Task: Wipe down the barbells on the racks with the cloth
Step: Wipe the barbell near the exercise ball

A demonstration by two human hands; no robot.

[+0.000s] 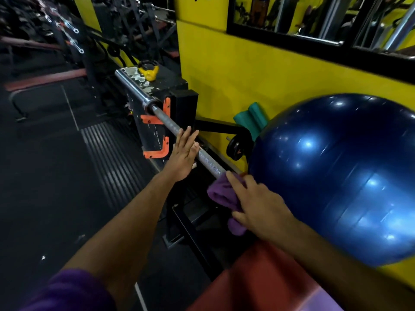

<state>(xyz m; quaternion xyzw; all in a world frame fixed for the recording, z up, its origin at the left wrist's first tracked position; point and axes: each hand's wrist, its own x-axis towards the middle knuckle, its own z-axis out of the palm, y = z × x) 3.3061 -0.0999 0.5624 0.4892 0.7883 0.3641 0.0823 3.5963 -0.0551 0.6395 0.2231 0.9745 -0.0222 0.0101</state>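
The right hand (256,203) clutches a purple cloth (224,198) wrapped over the barbell (179,131), forearm reaching in low. The left hand (183,156) rests flat, fingers straight, on the knurled shaft farther along. A blue exercise ball (336,176) sits just beside, against the yellow wall (224,75).

We list one steel barbell (170,126), knurled shaft, lying level on its rack (155,120), and one crumpled purple cloth (222,194) wrapped over its near stretch.
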